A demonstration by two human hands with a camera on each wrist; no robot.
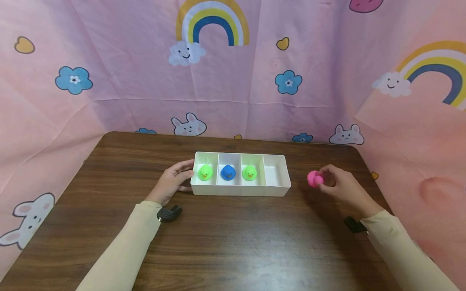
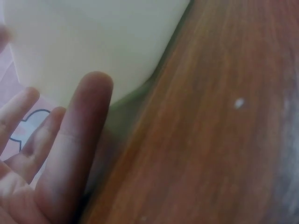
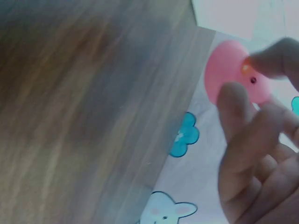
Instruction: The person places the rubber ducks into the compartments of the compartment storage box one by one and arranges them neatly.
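Note:
A white tray point(image 1: 240, 190) with compartments in a row stands on the table. From left to right, a green rubber duck point(image 1: 205, 172), a blue rubber duck point(image 1: 228, 172) and a second green rubber duck point(image 1: 249, 173) sit in its first compartments; the rightmost one point(image 1: 275, 176) has nothing in it. My left hand point(image 1: 170, 182) touches the tray's left end, its fingers extended along the white wall point(image 2: 107, 37). To the right of the tray, my right hand point(image 1: 342, 188) pinches a pink rubber duck point(image 3: 229, 70) between thumb and fingertips, the orange beak and one eye showing.
The brown wooden table point(image 1: 225, 242) ends at the back against a pink printed cloth point(image 1: 233, 81), which also hangs along both sides. Dark straps with camera mounts point(image 1: 169, 214) sit at the wrists, by the beige sleeves point(image 1: 123, 242).

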